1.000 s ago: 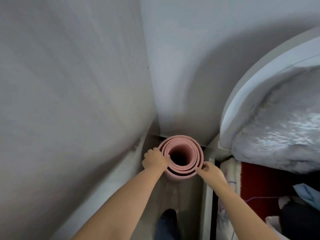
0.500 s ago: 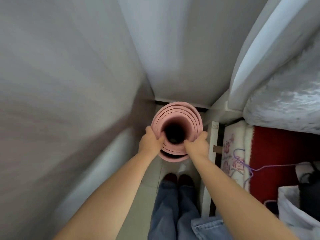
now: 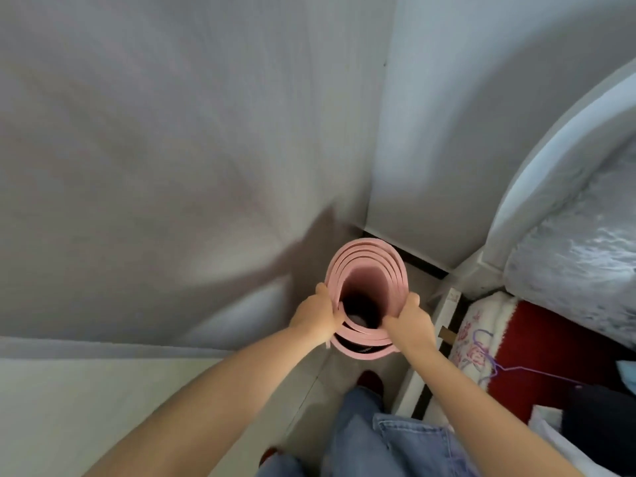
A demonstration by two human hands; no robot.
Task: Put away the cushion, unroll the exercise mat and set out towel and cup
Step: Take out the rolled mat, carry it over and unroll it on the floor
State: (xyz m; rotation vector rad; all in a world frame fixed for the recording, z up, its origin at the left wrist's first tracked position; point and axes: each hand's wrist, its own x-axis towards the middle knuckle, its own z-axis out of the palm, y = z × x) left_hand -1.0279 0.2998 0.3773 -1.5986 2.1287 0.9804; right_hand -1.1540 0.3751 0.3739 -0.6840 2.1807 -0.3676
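Note:
A pink rolled exercise mat (image 3: 364, 256) stands on end in the room corner, and I look down into its hollow core. My left hand (image 3: 315, 316) clamps the roll's left rim, fingers curled over the layers. My right hand (image 3: 411, 320) grips the right rim the same way. The roll looks squeezed into an oval between both hands. No cushion, towel or cup is in sight.
Grey walls (image 3: 172, 166) close in on the left and behind the mat. A bed with a pale cover (image 3: 578, 256) and a red blanket (image 3: 537, 342) lies on the right, with a white frame rail (image 3: 444, 311) beside the mat. My jeans-clad legs (image 3: 364, 432) stand just below.
Both hands went from touching the top of the roll to gripping its rims. The mat has come up toward me and away from the corner, and its round opening is now pressed oval.

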